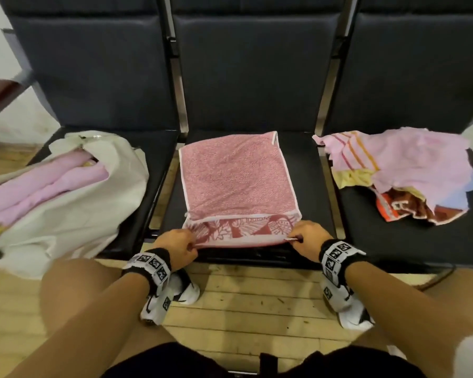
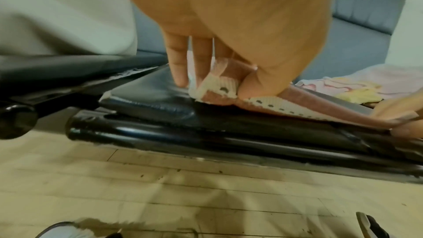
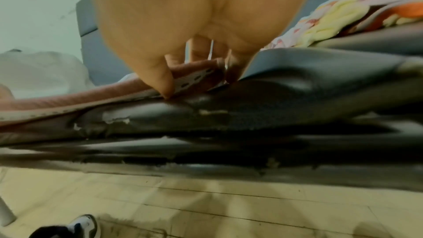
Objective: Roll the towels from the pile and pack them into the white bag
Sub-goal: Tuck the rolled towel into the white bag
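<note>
Both near corners of the pink towel (image 1: 238,181), spread mid-frame on the middle seat (image 1: 306,170), are pinched by the left hand (image 1: 175,242) and right hand (image 1: 309,238), apparently to start rolling; white bag (image 1: 74,214) left, pile (image 1: 402,170) right.

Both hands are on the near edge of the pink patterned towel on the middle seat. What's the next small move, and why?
Probably turn that near edge over and begin rolling away from the body. The pink patterned towel lies flat on the black seat, and the left hand and right hand each pinch a near corner; no roll has begun.
</note>
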The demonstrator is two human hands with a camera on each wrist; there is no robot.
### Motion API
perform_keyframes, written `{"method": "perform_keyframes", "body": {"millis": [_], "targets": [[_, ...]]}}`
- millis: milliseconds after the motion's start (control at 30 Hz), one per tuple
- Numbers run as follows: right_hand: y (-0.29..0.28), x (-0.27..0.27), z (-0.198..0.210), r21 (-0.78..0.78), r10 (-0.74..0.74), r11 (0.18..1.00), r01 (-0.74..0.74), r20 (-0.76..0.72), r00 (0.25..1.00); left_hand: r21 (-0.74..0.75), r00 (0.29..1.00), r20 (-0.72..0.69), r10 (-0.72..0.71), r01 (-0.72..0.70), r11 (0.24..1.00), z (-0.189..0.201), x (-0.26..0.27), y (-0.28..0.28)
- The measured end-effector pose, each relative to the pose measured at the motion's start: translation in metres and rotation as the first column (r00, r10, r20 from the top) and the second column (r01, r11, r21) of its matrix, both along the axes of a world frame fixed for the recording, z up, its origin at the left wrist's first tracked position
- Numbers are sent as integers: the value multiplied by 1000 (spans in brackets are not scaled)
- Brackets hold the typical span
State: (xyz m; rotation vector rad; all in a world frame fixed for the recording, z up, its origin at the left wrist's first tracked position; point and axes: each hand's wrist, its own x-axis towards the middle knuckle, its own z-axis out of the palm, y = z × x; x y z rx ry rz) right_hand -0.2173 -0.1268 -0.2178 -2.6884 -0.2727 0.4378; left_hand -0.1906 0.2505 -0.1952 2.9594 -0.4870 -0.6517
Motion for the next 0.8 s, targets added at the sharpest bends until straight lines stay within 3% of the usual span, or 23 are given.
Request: {"method": "perform_keyframes", "body": {"millis": [100, 200, 300, 500, 600, 733, 800], "targets": [[-2, -10, -4, 24, 16, 1000, -16, 12, 1000, 83, 998, 68, -19, 13, 996, 0, -8, -6], [-5, -16, -4, 13, -24, 1000, 24, 36, 999, 70, 994, 103, -34, 27, 997, -5, -19, -10], [-12, -23, -7, 87, -127, 988, 124, 29, 991, -37, 991, 132, 8, -4, 999, -17, -31, -11], [-16, -22, -11, 263, -207, 946, 189, 43, 977, -258, 981, 155, 112, -69, 964, -36, -34, 9], [-12, -22, -13, 249, -257, 938, 239, 42, 965, -331, 961, 205, 186, -111, 937, -39, -35, 14], [-5, -19, -16, 166, -338, 931, 325, 58, 939, -287, 925, 224, 307, -238, 928, -34, -30, 3], [0, -19, -15, 92, -309, 950, 297, 175, 935, -307, 901, 201, 384, -314, 898, -32, -29, -2]]}}
